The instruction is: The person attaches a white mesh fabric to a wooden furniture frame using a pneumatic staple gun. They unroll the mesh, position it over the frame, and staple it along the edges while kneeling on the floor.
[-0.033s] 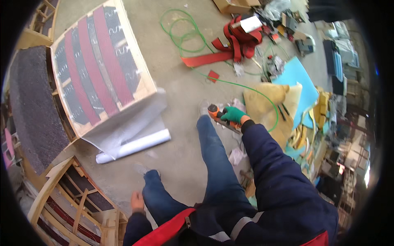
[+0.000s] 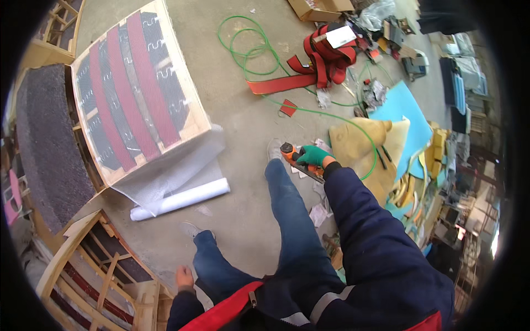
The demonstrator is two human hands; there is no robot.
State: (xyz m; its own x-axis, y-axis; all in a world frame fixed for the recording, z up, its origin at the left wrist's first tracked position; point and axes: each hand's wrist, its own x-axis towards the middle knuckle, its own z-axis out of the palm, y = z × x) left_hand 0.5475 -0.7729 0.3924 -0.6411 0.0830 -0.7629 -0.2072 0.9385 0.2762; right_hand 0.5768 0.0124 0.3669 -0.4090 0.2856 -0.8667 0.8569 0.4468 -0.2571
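Observation:
My right hand (image 2: 313, 156), in a green glove, is closed around the grip of an orange and black staple gun (image 2: 288, 151). The tool hangs low in front of my right leg, over the floor. My bare left hand (image 2: 184, 277) hangs beside my left leg with its fingers curled in, and nothing shows in it. Ahead to the left stands a wooden furniture frame (image 2: 200, 105) covered with dark mesh and dark red webbing strips (image 2: 124, 99). Sheer whitish fabric hangs from its near edge down to a white roll (image 2: 182, 199) on the floor.
A green hose (image 2: 301, 108) loops over the concrete floor. Heaped red webbing (image 2: 326, 58) lies ahead, below a cardboard box (image 2: 320, 10). Tan foam (image 2: 359, 143), a light blue sheet (image 2: 406, 113) and scraps cover the right side. Another wooden frame (image 2: 105, 281) stands at lower left.
The whole view has shifted very slightly, with the far floor and its things sitting a little lower and further right. My right hand keeps its grip on the staple gun.

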